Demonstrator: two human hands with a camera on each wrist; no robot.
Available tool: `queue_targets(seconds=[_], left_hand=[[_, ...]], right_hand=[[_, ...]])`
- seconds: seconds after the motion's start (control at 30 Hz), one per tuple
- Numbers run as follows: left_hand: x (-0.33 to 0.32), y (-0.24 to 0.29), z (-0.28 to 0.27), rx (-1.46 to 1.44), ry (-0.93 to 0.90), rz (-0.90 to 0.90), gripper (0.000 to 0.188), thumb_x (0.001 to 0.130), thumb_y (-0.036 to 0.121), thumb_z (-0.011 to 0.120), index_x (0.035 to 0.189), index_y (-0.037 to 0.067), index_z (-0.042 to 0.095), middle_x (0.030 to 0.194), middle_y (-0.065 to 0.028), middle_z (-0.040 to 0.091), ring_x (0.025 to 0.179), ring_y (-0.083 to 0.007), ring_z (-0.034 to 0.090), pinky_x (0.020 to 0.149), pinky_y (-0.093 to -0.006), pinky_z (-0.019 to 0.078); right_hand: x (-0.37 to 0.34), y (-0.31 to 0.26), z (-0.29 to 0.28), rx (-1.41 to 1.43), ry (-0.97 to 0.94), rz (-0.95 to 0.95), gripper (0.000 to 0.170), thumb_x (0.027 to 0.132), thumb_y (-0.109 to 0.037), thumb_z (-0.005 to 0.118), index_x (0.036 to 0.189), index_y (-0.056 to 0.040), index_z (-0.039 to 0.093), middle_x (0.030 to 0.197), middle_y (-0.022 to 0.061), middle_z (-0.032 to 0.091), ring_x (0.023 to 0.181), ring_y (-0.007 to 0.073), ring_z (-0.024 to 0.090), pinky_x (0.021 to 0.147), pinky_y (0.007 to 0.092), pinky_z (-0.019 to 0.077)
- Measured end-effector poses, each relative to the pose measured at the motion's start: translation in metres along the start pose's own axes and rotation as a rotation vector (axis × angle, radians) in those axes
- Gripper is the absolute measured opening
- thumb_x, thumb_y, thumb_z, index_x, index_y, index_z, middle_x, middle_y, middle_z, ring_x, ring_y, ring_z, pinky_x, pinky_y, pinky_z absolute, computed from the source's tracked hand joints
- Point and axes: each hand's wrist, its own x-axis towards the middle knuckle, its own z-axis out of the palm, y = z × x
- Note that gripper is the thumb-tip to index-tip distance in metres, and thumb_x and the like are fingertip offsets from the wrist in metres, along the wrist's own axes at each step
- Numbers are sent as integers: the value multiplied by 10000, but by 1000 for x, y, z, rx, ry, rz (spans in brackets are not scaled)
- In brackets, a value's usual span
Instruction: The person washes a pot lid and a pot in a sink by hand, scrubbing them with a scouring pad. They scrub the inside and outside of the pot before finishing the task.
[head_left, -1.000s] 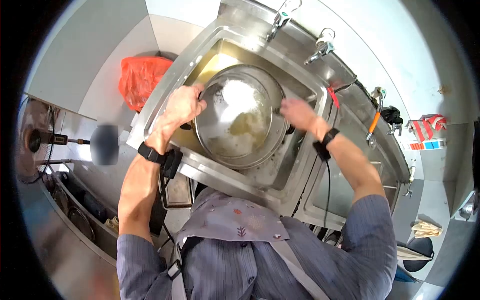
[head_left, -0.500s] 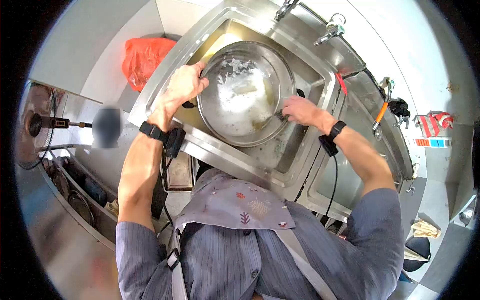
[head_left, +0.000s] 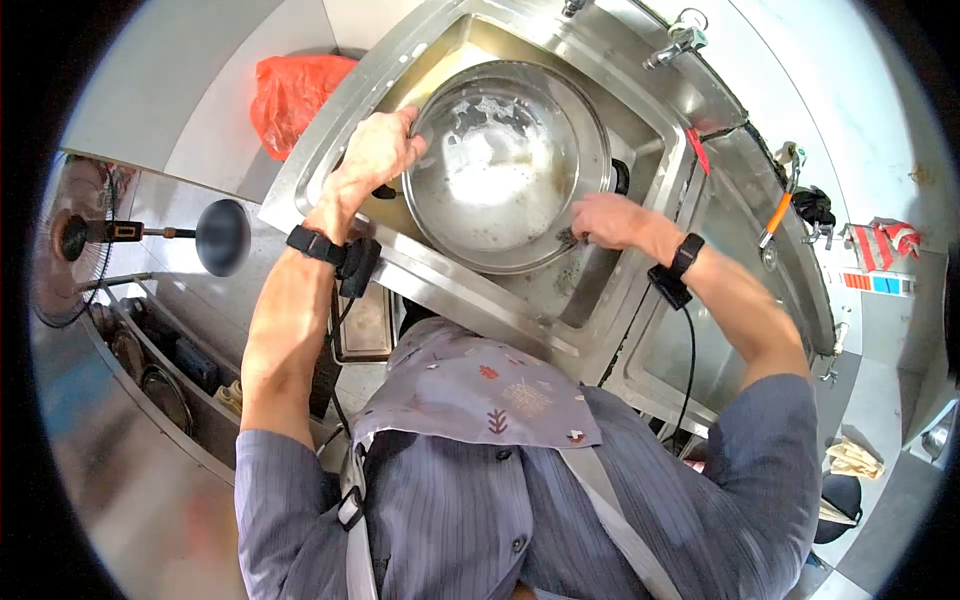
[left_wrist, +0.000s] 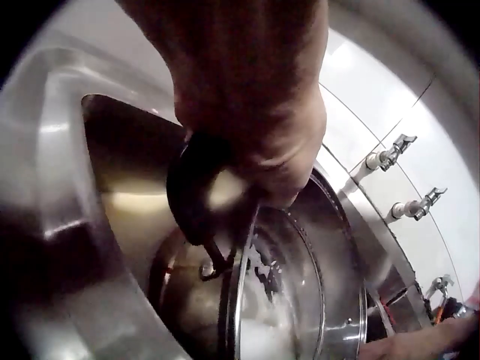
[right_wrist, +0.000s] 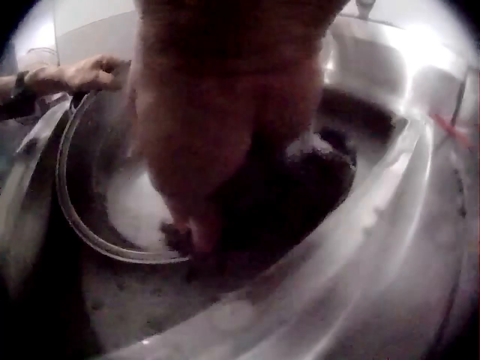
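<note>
In the head view, a large round metal pot (head_left: 482, 266) with foamy liquid in it stands in a steel sink. My left hand (head_left: 383, 152) holds its left rim, fingers over the edge, above a black handle (head_left: 384, 192). My right hand (head_left: 612, 220) pinches a dark scrubber (head_left: 568, 238) at the lower right rim, below the other handle (head_left: 622, 177). In the left wrist view, my left hand (left_wrist: 255, 120) covers part of the rim (left_wrist: 241, 300). In the right wrist view, my right hand (right_wrist: 202, 142) hides much of the pot; the scrubber (right_wrist: 174, 236) shows beside its fingertips.
Taps (head_left: 680, 45) line the wall behind the sink (head_left: 440, 262). A second basin (head_left: 710, 320) adjoins at right, with an orange-handled hose (head_left: 778, 215) behind it. A red plastic bag (head_left: 290, 100) sits beyond the sink's left edge. A fan (head_left: 75, 238) stands at far left.
The head view has shifted, so the sink appears higher. My right hand has moved past the pot's right handle toward the near rim. The foam's shape has changed; my left hand still holds the rim.
</note>
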Motion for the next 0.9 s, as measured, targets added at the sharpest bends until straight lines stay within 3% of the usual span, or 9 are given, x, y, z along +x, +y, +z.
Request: queue_targets(seconds=[0.13,0.2,0.3,0.43,0.53,0.57,0.67,0.77,0.9], left_hand=[[1,-1,3,8,-7,-13,308,878,239,695,1091,20,651,876,-289,715,900,-487,707,837,-575,559],[-2,4,-1,3,0,-29,286,870,220,688,1063,14,642,875,-293,704,901,-494,698,826,-578,545],[-6,8,0,-12,11,-40,271,863,204,678,1046,8,641,879,-300,696,902,-501,690,823,-580,536],[0,5,4,46,-56,-83,344,891,260,689,1137,19,689,937,-274,739,941,-465,719,865,-551,564],[-2,7,4,-40,-30,-92,320,878,234,666,1113,18,679,904,-295,713,911,-485,706,845,-564,544],[-1,7,5,-35,-31,-91,320,878,234,666,1113,18,679,904,-295,713,911,-485,706,845,-564,544],[-4,6,6,-51,-29,-141,323,881,244,661,1112,19,689,912,-286,720,931,-472,712,858,-550,545],[-4,5,8,-31,-45,-153,348,886,263,662,1138,28,705,956,-280,733,972,-455,718,884,-532,548],[-5,2,17,-73,-25,-169,357,889,274,664,1146,31,712,978,-275,738,979,-446,723,896,-521,551]], right_hand=[[23,-33,-5,51,-100,5,228,833,-146,710,1044,-101,785,1027,122,695,1070,365,646,945,489,520],[43,-65,-3,329,-13,-36,246,838,-140,700,1063,-93,788,1051,150,685,1063,382,641,942,498,519],[47,-67,9,398,123,-88,274,827,-121,654,1058,-75,795,1009,210,744,993,399,712,867,519,570],[-1,-40,-9,110,36,126,275,819,-75,629,1035,-55,798,1019,206,744,1039,422,700,883,527,573],[17,-48,0,87,-8,94,281,823,-82,619,1038,-40,795,1041,215,748,1035,420,706,880,515,576],[30,-62,-2,337,32,26,310,841,-93,599,1084,-29,780,1060,233,751,1008,426,714,873,508,570],[70,-97,-3,704,115,8,328,924,-127,600,1200,-13,737,1097,262,728,1021,437,686,895,513,543],[67,-96,-3,557,52,-3,335,903,-121,603,1188,-2,733,1064,272,718,1010,440,684,887,517,540],[20,-45,17,318,-55,87,352,867,-128,609,1169,-2,740,983,283,699,962,447,675,889,510,536]])
